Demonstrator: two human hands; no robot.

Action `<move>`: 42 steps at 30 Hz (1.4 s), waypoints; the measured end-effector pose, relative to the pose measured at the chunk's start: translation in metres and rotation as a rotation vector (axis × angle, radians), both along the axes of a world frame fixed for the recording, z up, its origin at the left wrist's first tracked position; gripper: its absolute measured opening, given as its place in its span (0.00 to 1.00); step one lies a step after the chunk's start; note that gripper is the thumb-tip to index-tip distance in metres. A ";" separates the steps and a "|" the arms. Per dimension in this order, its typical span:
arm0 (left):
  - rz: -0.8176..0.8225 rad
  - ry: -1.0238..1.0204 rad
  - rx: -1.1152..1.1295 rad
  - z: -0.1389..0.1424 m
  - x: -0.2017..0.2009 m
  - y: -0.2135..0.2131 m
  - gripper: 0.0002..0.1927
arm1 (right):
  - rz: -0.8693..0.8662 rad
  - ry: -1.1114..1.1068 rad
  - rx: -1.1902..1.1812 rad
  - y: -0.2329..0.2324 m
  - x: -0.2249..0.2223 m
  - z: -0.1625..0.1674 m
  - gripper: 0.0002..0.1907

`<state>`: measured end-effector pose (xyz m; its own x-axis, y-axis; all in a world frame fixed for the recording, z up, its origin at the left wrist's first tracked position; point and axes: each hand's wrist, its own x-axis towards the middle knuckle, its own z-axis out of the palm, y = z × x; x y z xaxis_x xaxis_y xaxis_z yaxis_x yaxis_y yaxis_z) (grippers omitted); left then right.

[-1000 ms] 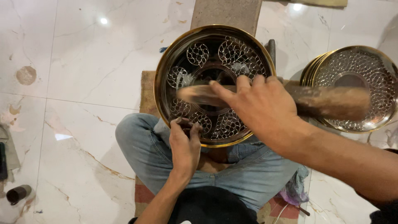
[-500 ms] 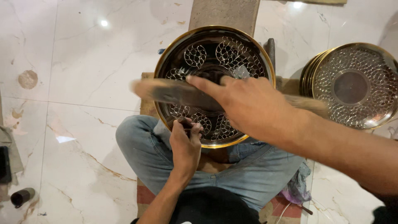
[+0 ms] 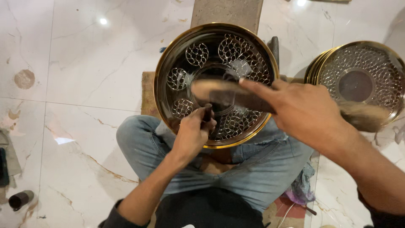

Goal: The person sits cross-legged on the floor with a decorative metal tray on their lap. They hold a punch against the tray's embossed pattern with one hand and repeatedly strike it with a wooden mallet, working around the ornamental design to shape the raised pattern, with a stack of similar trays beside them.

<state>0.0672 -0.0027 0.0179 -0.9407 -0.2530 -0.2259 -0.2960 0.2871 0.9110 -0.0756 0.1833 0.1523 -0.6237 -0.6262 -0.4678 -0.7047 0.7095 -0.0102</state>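
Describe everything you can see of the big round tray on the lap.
The round metal tray is dark and glossy inside with a gold-coloured rim. Engraved medallions of scale-like cells ring a plain central circle. It lies flat, face up, over the person's crossed legs. The left hand presses a dark punch on its lower part; the right hand holds a blurred wooden mallet above it.

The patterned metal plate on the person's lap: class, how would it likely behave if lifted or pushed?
The plate looks like rigid metal, so probably stiff and fairly heavy. Its polished rim may be slippery. Propped on the lap with only the left hand near its edge, it could tip or slide.
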 end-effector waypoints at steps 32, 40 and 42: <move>0.100 0.323 -0.089 -0.006 -0.008 -0.040 0.17 | -0.949 0.027 -0.962 0.029 0.115 -0.122 0.45; 0.255 0.147 0.158 -0.006 0.003 0.008 0.18 | -0.710 0.295 -0.868 0.049 0.074 -0.111 0.46; 0.190 0.191 0.082 -0.002 0.005 0.016 0.19 | -0.659 0.265 -0.883 0.057 0.071 -0.099 0.45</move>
